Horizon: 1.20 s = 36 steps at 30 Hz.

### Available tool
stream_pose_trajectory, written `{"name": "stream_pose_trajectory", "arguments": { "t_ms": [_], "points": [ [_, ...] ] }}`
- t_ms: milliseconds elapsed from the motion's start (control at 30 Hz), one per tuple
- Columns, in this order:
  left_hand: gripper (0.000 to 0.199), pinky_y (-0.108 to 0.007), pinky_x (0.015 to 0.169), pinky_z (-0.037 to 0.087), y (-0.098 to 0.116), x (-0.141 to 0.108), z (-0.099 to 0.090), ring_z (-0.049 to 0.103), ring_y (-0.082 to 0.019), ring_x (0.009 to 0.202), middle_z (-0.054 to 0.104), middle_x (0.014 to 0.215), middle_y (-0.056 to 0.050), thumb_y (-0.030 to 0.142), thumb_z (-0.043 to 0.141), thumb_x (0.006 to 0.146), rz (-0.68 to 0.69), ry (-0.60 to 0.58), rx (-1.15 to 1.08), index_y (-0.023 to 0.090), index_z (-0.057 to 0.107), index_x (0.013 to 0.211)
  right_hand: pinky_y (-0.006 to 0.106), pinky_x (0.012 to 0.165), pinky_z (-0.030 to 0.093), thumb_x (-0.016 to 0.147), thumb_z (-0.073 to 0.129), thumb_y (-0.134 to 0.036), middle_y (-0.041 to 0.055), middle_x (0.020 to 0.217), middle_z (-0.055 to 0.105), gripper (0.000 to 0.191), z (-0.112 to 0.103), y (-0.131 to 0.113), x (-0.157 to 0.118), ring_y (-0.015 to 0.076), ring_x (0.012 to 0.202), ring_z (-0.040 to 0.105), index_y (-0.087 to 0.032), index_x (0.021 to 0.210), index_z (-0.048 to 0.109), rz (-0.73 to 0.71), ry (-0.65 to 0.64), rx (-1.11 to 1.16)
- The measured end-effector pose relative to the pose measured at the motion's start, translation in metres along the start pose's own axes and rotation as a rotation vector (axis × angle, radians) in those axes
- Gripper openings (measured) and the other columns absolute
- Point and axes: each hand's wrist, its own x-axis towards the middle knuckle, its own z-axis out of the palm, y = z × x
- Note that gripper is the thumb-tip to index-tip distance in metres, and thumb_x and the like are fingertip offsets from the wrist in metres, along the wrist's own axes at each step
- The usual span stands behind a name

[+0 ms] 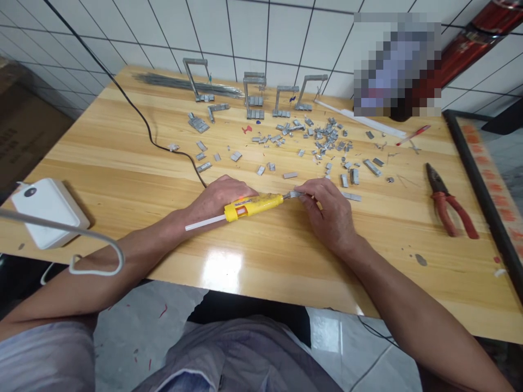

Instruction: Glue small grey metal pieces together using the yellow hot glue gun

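Observation:
My left hand (223, 195) is wrapped round a yellow hot glue gun (261, 204), whose nozzle points right. A white glue stick (205, 222) sticks out of its back end. At the nozzle tip, my right hand (330, 212) pinches a small grey metal-looking piece (295, 194) between thumb and fingers. Whether the nozzle touches the piece I cannot tell. Just beyond my right fingers lies a flat grey strip (351, 197). Farther back are a loose pile of small grey pieces (327, 136) and several upright grey frames (255, 95) on block bases.
Red-handled pliers (451, 209) and a red pen (413, 135) lie on the right, near a black-edged frame (482, 179). A bundle of thin rods (183, 83) rests along the back. On the left stands a white box-shaped device (51, 212); a black cable (139, 111) crosses the wooden table (134, 163).

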Motion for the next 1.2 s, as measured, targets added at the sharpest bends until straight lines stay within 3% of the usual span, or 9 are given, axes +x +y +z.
{"name": "stream_pose_trajectory", "arguments": {
  "t_ms": [233, 633, 1033, 1200],
  "points": [
    [0.041, -0.036, 0.079, 0.051, -0.0012, -0.0001, -0.001, 0.077, -0.02, 0.089, 0.084, 0.1, -0.007, 0.05, 0.047, 0.114, -0.01, -0.029, 0.006, 0.022, 0.077, 0.116, 0.042, 0.089, 0.062, 0.108, 0.057, -0.02, 0.0074, 0.109, 0.079, 0.021, -0.0012, 0.0009, -0.0002, 0.0237, 0.104, 0.074, -0.028, 0.116, 0.074, 0.042, -0.021, -0.007],
    [0.023, -0.034, 0.082, 0.047, 0.0025, 0.0019, -0.0072, 0.076, -0.019, 0.089, 0.081, 0.097, -0.004, 0.036, 0.055, 0.113, 0.025, 0.02, 0.018, 0.02, 0.071, 0.117, 0.041, 0.085, 0.063, 0.107, 0.059, -0.019, 0.0072, 0.107, 0.08, 0.019, -0.0001, 0.0009, 0.0012, 0.0231, 0.102, 0.075, -0.027, 0.115, 0.074, 0.029, -0.003, 0.021],
    [0.036, -0.035, 0.081, 0.048, 0.0018, 0.0029, -0.0081, 0.078, -0.021, 0.092, 0.083, 0.104, -0.007, 0.043, 0.046, 0.116, -0.024, -0.059, 0.045, 0.022, 0.075, 0.118, 0.038, 0.085, 0.061, 0.108, 0.059, -0.016, 0.0067, 0.107, 0.079, 0.019, 0.0014, 0.0002, -0.0002, 0.0217, 0.103, 0.075, -0.027, 0.117, 0.072, -0.019, 0.001, -0.011],
    [0.043, -0.035, 0.082, 0.051, -0.0002, 0.0026, -0.0079, 0.077, -0.02, 0.091, 0.083, 0.101, -0.007, 0.047, 0.043, 0.117, 0.014, -0.067, 0.043, 0.02, 0.076, 0.12, 0.037, 0.085, 0.061, 0.108, 0.06, -0.015, 0.0069, 0.106, 0.079, 0.018, 0.0013, 0.0005, 0.0001, 0.0212, 0.101, 0.075, -0.026, 0.117, 0.072, -0.027, 0.021, -0.002]
  ]
}}
